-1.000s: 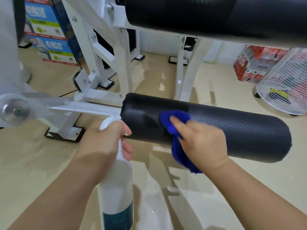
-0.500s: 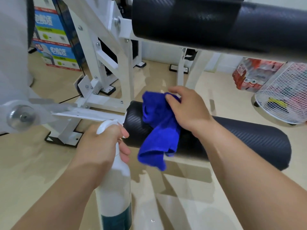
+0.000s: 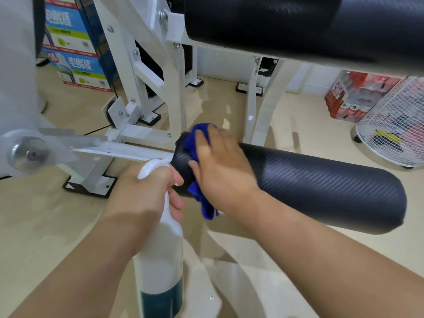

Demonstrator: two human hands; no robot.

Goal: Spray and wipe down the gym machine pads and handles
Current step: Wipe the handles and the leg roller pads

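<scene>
A black roller pad [image 3: 321,187] sticks out to the right from the white gym machine frame [image 3: 142,136]. My right hand [image 3: 220,166] presses a blue cloth [image 3: 197,143] against the pad's left end, fingers spread over the cloth; part of the cloth hangs below the pad. My left hand [image 3: 146,191] grips the neck of a white spray bottle [image 3: 163,253] with a dark teal base, just left of the pad's end. A second, larger black pad [image 3: 298,24] spans the top of the view.
Blue and white boxes [image 3: 71,42] stand at the back left. A white wire fan guard [image 3: 394,125] and a red pack of bottles [image 3: 353,97] sit at the right. A metal pivot [image 3: 25,152] of the machine juts out at the left. The floor is beige.
My right hand has carried the blue cloth from the pad's front up over its top and down onto its left end. The left hand and bottle have stayed nearly in place.
</scene>
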